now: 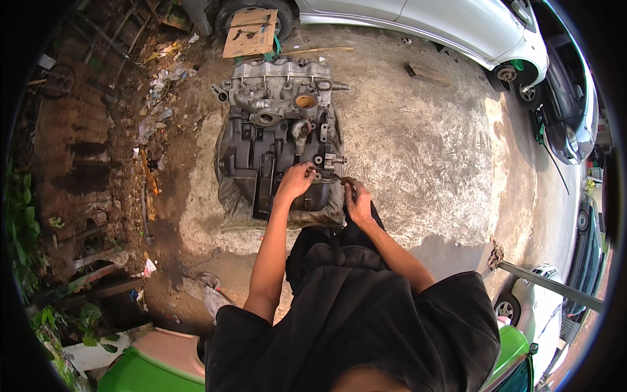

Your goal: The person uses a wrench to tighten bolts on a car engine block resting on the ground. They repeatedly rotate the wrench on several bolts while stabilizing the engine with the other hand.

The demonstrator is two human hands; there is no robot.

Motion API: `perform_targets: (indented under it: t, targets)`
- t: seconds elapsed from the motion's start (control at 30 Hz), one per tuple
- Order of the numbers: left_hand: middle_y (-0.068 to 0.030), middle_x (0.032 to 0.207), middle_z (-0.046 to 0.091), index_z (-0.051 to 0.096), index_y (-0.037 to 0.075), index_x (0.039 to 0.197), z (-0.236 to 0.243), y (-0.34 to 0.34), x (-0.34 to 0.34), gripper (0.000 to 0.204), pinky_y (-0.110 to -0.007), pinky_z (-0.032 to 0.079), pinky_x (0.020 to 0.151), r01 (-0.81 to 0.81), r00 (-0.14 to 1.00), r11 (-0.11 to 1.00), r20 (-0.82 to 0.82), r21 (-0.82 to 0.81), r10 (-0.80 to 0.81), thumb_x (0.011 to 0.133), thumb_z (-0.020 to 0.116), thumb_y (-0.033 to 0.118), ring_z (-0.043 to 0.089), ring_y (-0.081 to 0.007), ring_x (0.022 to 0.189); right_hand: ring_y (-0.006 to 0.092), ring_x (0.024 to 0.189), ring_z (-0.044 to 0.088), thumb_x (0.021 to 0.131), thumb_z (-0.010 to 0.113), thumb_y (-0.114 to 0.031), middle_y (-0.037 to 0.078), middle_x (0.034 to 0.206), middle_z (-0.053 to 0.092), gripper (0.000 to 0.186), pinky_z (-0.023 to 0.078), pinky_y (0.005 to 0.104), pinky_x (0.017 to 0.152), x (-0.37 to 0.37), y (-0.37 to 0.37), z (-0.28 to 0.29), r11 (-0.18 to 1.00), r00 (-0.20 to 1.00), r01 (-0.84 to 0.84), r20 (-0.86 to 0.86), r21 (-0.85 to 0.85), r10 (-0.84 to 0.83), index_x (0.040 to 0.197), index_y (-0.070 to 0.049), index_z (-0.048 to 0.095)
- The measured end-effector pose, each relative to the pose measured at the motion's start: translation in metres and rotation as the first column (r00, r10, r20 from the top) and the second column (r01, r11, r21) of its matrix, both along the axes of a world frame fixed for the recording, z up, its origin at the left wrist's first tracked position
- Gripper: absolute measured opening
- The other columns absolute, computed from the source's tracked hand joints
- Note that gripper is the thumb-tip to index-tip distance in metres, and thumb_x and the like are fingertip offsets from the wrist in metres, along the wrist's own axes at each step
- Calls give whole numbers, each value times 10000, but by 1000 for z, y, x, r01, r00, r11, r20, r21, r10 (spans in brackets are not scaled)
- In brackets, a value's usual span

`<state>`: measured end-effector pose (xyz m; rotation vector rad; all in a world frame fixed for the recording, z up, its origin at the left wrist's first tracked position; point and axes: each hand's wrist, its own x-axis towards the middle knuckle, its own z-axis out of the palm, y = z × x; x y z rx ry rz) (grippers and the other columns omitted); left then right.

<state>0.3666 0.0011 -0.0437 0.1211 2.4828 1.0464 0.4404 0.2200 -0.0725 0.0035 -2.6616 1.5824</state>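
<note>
Engine block [281, 137] lying on a dark cloth or sack [228, 209] on the bare concrete ground [424, 150], set dead centre and slightly toward twelve o'clock, probably to keep grit off the mating faces and oil off the ground. Pale aluminium part of the casting [277, 81] turned to twelve o'clock, darker iron body toward six, so the near end faces the worker and sits within easy reach. Left hand [295, 181] pressed on the block's lower right corner, fingers curled down onto the metal near a small fitting [320, 175], apparently steadying or gripping there; exactly what lies under the fingers cannot be told. Right hand [357, 199] at four o'clock from the left, just beside the block's edge, closed around a slim dark tool [334, 178] whose tip reaches toward the same fitting; kind of tool too small to tell. Both hands close together, one bracing while the other works. Flattened cardboard [249, 31] at twelve o'clock beyond the block, propped against a car tyre. White car [457, 26] at one o'clock, litter and scrap wood [157, 85] at ten.
</note>
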Motion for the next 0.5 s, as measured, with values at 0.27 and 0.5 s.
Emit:
perform_targets:
  t: [0.27, 0.5]
  targets:
    - [-180, 1103, 691, 635, 50, 1167, -2, 0, 0, 261, -455, 519, 886, 2, 1000, 1000, 11, -3, -2, 989, 563, 227, 660, -361, 1029, 404, 1016, 628, 973, 543, -98, 238, 1080, 654, 259, 502, 446, 882, 4, -8, -2, 1000, 1000, -28, 6, -6, 29, 1202, -1, 614]
    - [-180, 1099, 692, 630, 45, 1161, -2, 0, 0, 259, -448, 518, 887, 11, 1000, 1000, -10, -3, -11, 985, 567, 225, 660, -360, 1030, 412, 1014, 603, 942, 566, -70, 234, 1060, 648, 269, 489, 467, 894, 8, -9, -6, 991, 987, -114, -104, 68, 121, 1189, 34, 583]
